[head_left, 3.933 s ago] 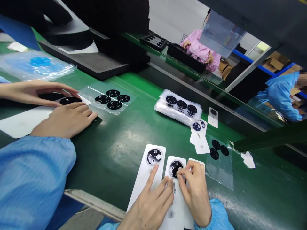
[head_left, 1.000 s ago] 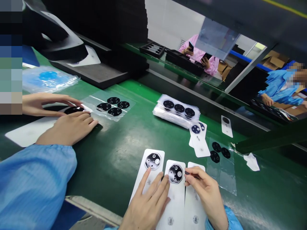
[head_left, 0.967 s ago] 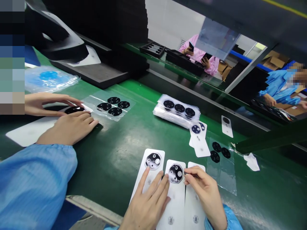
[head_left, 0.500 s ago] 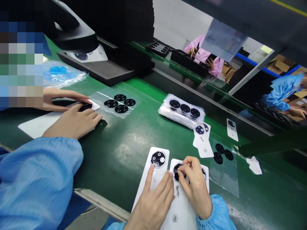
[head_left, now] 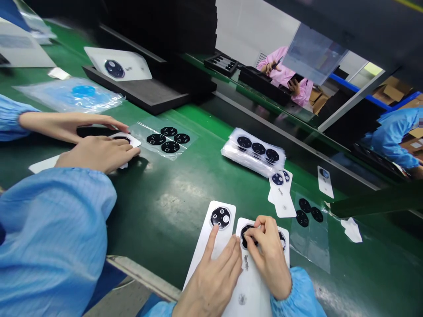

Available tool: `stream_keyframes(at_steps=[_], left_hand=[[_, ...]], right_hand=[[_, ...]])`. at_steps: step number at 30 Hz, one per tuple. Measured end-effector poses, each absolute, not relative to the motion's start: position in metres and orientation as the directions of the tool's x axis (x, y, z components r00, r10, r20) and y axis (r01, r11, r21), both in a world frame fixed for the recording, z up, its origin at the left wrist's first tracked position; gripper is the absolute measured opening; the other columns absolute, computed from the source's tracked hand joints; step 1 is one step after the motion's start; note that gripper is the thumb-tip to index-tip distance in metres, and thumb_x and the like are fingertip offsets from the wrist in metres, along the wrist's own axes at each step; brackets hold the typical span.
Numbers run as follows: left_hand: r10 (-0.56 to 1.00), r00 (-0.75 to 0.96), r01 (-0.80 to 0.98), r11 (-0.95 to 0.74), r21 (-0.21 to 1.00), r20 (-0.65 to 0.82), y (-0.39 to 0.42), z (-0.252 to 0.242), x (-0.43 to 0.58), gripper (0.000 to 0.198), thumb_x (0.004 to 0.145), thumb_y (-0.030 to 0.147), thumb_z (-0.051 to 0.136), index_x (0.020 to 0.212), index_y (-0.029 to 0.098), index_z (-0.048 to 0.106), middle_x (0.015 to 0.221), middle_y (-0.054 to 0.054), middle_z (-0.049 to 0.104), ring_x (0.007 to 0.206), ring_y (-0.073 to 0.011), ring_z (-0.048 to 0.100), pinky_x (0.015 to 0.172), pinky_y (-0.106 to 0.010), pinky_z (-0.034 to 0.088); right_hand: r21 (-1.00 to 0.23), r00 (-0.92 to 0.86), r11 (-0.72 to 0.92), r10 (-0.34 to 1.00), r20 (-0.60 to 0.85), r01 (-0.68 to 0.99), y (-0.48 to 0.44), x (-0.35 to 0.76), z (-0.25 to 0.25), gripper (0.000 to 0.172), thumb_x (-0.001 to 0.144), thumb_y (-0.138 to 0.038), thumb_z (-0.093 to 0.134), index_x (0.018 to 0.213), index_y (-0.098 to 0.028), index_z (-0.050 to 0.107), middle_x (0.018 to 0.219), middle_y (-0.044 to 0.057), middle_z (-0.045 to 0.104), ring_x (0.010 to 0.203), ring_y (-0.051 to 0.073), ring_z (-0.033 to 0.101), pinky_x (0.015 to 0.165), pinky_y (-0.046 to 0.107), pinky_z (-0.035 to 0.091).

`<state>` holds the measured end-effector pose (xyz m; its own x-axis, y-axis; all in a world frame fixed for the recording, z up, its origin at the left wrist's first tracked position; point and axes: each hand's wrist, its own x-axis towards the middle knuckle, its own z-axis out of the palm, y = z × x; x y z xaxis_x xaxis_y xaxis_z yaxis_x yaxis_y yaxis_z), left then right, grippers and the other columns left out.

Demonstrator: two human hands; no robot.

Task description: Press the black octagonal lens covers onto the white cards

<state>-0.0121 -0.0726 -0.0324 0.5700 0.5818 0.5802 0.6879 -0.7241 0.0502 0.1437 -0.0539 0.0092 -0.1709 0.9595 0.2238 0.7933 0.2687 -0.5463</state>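
Your right hand [head_left: 273,259] pinches at the black disc [head_left: 244,229] on the middle panel [head_left: 247,281], grip unclear; at that panel's left edge, your left hand [head_left: 211,281] rests released. Adjusting seems underway; next calls for steadiness.

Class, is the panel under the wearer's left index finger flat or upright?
Flat: the white phone panel lies on the green bench, black camera plate facing up.
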Motion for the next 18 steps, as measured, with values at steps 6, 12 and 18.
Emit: stream_keyframes(at_steps=[6, 12, 18], left_hand=[[0.589, 0.591, 0.677, -0.734, 0.058, 0.550, -0.0722, -0.0333, -0.0119, 0.026, 0.088, 0.011, 0.041, 0.101, 0.006, 0.063, 0.101, -0.013, 0.069, 0.110, -0.0238, 0.054, 0.110, -0.064, 0.012], [0.579, 0.589, 0.679, -0.733, 0.043, 0.564, -0.0707, -0.0317, -0.0114, 0.025, 0.088, 0.009, 0.041, 0.099, 0.005, 0.063, 0.098, -0.014, 0.069, 0.108, -0.0235, 0.055, 0.110, -0.064, 0.012], [0.582, 0.595, 0.681, -0.731, 0.036, 0.553, -0.0722, -0.0329, -0.0125, 0.027, 0.088, 0.011, 0.039, 0.099, 0.006, 0.063, 0.099, -0.013, 0.069, 0.110, -0.0231, 0.053, 0.111, -0.064, 0.010]], right_hand=[[-0.551, -0.122, 0.228, 0.967, 0.223, 0.803, -0.0538, 0.1430, 0.0111, 0.017, 0.087, -0.009, 0.043, 0.082, -0.019, 0.055, 0.091, 0.005, 0.040, 0.082, 0.019, 0.046, 0.069, 0.035, 0.045], [-0.497, -0.174, 0.258, 0.962, 0.209, 0.829, -0.0541, 0.1378, 0.0110, 0.018, 0.086, -0.006, 0.043, 0.082, -0.019, 0.055, 0.091, 0.006, 0.041, 0.083, 0.020, 0.046, 0.069, 0.035, 0.044], [-0.574, -0.119, 0.212, 0.974, 0.195, 0.791, -0.0555, 0.1389, 0.0102, 0.018, 0.086, -0.006, 0.044, 0.081, -0.020, 0.055, 0.090, 0.005, 0.040, 0.084, 0.019, 0.046, 0.069, 0.032, 0.044]])
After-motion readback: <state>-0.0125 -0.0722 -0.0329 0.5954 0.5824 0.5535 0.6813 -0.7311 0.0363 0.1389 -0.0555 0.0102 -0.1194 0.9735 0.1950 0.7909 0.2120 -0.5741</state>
